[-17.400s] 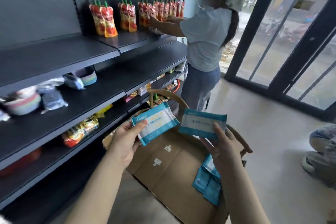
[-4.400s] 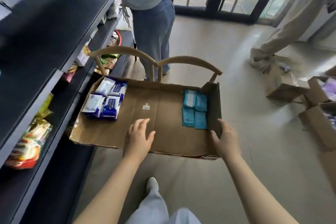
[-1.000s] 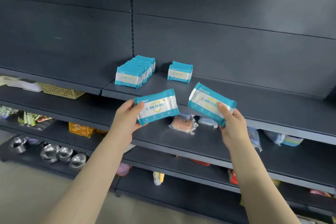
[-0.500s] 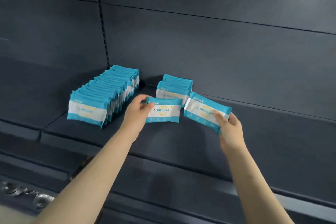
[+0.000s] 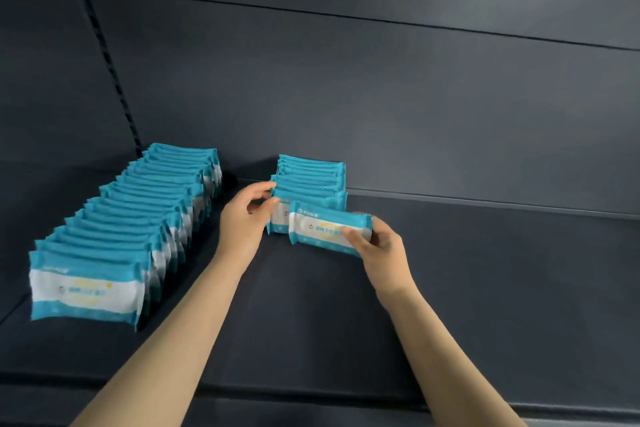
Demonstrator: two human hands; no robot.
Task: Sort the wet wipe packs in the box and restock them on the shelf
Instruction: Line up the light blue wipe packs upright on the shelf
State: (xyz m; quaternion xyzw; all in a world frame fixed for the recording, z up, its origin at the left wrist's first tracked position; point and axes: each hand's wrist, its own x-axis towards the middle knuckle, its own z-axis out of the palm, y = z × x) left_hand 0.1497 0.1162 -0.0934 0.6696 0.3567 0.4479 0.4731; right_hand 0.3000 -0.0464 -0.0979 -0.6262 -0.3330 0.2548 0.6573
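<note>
Two rows of teal-and-white wet wipe packs stand upright on the dark shelf (image 5: 450, 270): a long row (image 5: 131, 229) on the left and a short row (image 5: 311, 180) at the back near the middle. My left hand (image 5: 246, 218) pinches the left end of the front pack (image 5: 278, 218) of the short row. Just in front of that pack, my right hand (image 5: 377, 243) grips another wet wipe pack (image 5: 322, 229) by its right end. The box is out of view.
The shelf's dark back panel (image 5: 381, 97) rises right behind the rows, with a slotted upright (image 5: 104, 55) at the left. Bare shelf surface stretches to the right of the short row and in front of both rows.
Both hands have moved forward to the short row. The left-hand pack now stands at the front of that row, and the right-hand pack has come down just in front of it.
</note>
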